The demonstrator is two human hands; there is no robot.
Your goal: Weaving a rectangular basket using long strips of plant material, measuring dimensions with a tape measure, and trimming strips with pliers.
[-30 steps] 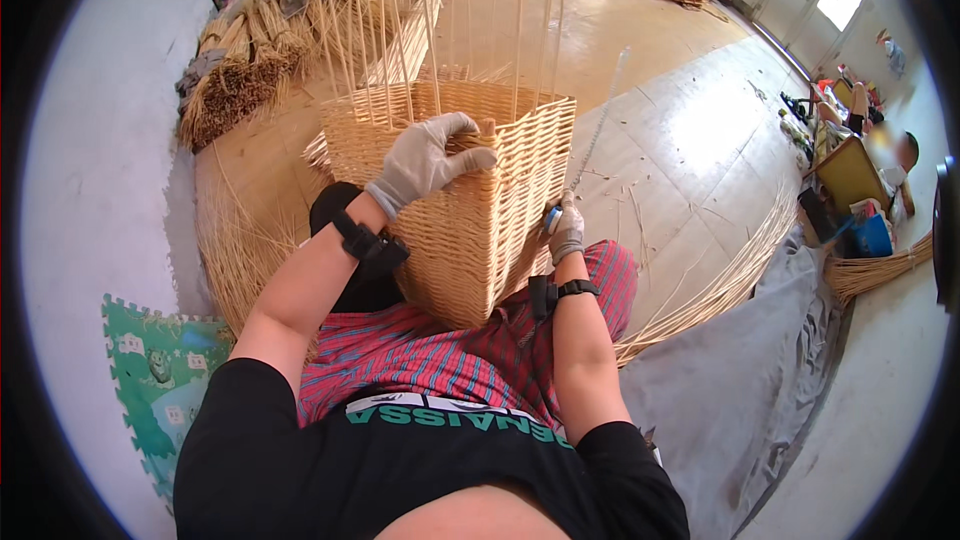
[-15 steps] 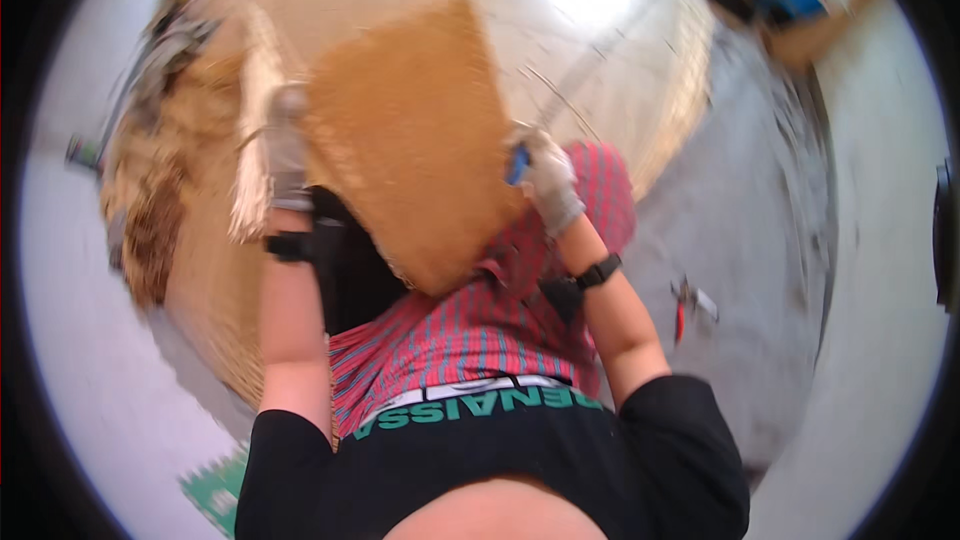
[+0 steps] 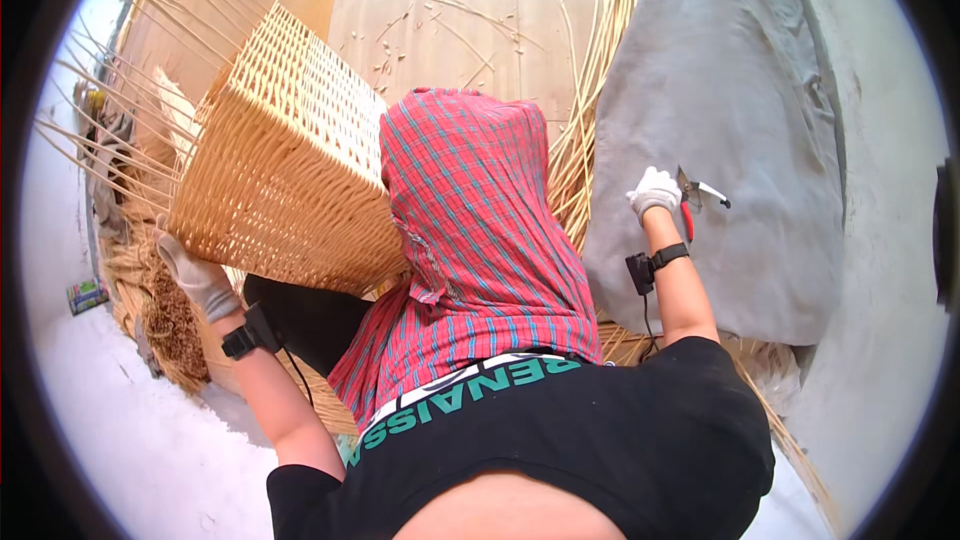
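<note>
A woven wicker basket [image 3: 290, 190] leans against my raised left knee, tilted, with long uncut stakes fanning out from its far left edge. My left hand [image 3: 196, 275], in a pale glove, grips the basket's lower left corner; some of its fingers are hidden behind the weave. Off to the right, my gloved right hand [image 3: 653, 190] is curled closed over the grey cloth [image 3: 740, 270]. What it holds, if anything, cannot be made out. Pruning shears [image 3: 688, 202] with one red and one white handle lie right beside that hand.
A red checked cloth [image 3: 470, 210] covers my lap and knee. Long thin rods [image 3: 590, 90] lie along the cloth's left edge. Short offcuts [image 3: 450, 30] are scattered on the floor ahead. Brown fibre bundles [image 3: 170, 325] are heaped at the left.
The wicker body, blurred and held up between both hands before, has swung left and rests at my knee. My right hand has left it and moved right, beside the shears. The blue item no longer shows.
</note>
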